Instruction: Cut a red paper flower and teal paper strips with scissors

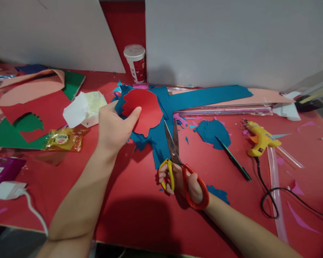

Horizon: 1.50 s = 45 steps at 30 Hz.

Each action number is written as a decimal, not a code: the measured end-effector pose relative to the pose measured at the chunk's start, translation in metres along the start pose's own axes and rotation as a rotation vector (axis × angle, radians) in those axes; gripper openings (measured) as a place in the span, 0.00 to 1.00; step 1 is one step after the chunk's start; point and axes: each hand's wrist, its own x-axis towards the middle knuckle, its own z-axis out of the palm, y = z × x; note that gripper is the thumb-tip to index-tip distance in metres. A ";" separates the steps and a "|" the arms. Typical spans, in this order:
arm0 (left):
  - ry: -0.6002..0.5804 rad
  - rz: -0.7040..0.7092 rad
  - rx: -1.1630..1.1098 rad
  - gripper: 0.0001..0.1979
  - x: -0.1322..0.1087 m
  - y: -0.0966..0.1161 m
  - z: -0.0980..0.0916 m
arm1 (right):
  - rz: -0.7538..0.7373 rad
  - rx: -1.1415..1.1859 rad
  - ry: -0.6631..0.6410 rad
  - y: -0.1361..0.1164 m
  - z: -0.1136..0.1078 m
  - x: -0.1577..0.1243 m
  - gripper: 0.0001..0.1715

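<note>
My left hand [113, 125] pinches a red paper shape [146, 109] with a scalloped edge, thumb on top, holding it together with a blue sheet [161, 136] that lies behind it. My right hand [181, 182] grips scissors [177, 161] with one yellow and one red handle loop. Their blades are parted and point up toward the lower edge of the blue sheet, just right of the red shape.
On the red table [123, 200] lie a yellow glue gun [261, 139] with a black cord, clear glue sticks [274, 179], a dark pen [233, 157], blue scraps [212, 130], green and pink paper at left, a snack packet [63, 139], a white charger [8, 190] and a paper cup [136, 62] by the wall.
</note>
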 end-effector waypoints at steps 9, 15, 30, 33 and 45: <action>-0.036 -0.018 0.009 0.05 -0.001 0.004 0.001 | 0.024 -0.019 -0.073 -0.002 0.004 -0.001 0.43; -0.162 -0.033 0.016 0.05 -0.003 0.012 0.000 | -0.012 -0.015 -0.050 -0.003 0.002 0.001 0.41; -0.346 0.047 -0.001 0.05 -0.007 0.017 -0.001 | -0.032 -0.072 0.030 0.001 0.002 -0.003 0.38; -0.349 0.062 0.008 0.05 -0.007 0.016 0.000 | -0.048 -0.065 0.024 0.002 0.002 -0.002 0.36; -0.354 0.059 0.039 0.07 -0.010 0.016 0.002 | 0.022 0.093 0.030 0.000 0.005 -0.002 0.34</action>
